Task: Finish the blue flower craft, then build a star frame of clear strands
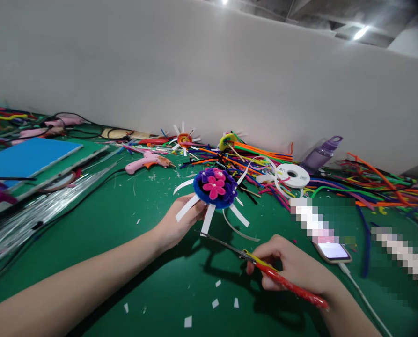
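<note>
My left hand [186, 217] is closed on the underside of a round blue flower craft [214, 189], topped with pink and purple flowers. White paper strips [208, 220] stick out around its rim; one at the right is long and trails down. In my right hand [282, 262] is a pair of scissors [261, 267] with red and yellow handles. The blade tips lie at the end of the front strip. Some of the left fingers are hidden behind the craft. Small white paper scraps [215, 303] lie on the green table below.
A pink glue gun [147, 162] lies behind at left, its cord trailing forward. Pipe cleaners [265, 152], a white ribbon spool [293, 175] and a purple bottle [321, 157] line the wall. A phone [333, 251] with a cable is at right, a blue board [29, 159] at left.
</note>
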The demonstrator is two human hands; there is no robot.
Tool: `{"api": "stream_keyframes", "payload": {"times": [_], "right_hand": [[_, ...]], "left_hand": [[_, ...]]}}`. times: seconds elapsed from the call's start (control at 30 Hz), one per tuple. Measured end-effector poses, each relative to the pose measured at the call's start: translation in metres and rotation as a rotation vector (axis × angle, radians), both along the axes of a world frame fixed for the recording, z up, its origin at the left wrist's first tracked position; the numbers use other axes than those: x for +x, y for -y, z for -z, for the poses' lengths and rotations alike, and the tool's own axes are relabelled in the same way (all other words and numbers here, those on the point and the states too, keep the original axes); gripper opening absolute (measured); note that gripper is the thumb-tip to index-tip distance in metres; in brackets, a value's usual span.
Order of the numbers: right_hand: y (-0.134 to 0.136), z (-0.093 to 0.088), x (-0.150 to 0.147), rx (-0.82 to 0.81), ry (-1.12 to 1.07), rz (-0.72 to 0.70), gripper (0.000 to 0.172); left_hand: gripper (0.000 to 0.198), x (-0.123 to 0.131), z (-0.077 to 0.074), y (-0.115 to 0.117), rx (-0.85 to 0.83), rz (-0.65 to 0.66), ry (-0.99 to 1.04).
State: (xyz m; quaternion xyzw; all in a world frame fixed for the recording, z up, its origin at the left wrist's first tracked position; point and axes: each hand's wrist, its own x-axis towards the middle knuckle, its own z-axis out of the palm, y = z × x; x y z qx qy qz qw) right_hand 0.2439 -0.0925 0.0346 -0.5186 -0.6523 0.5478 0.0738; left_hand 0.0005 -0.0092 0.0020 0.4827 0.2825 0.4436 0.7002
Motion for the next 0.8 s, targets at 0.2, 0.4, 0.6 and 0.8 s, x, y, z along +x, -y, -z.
{"api": "stream_keyframes", "payload": {"times": [0.2,0.4,0.6,0.8], "right_hand": [[-0.0002,-0.0004,0.0006,0.008,-0.032,-0.011,0.027],[-0.0002,-0.0018,-0.0001,0.018,-0.021,-0.026,0.025],[-0.0007,-0.0045,-0.0001,0.029,0.001,-0.037,0.026],[-0.0011,-0.003,0.0016,0.01,-0.008,-0.022,0.03]], "left_hand": [[0.03,0.0009,0.0009,0.0003,0.014,-0.008,0.008],[0.03,0.0005,0.0018,-0.0004,0.021,0.006,0.013],[0.028,-0.0008,0.0082,-0.0028,0.03,0.021,0.018],[0.025,-0.0008,0.0092,-0.0027,0.024,0.031,0.032]]}}
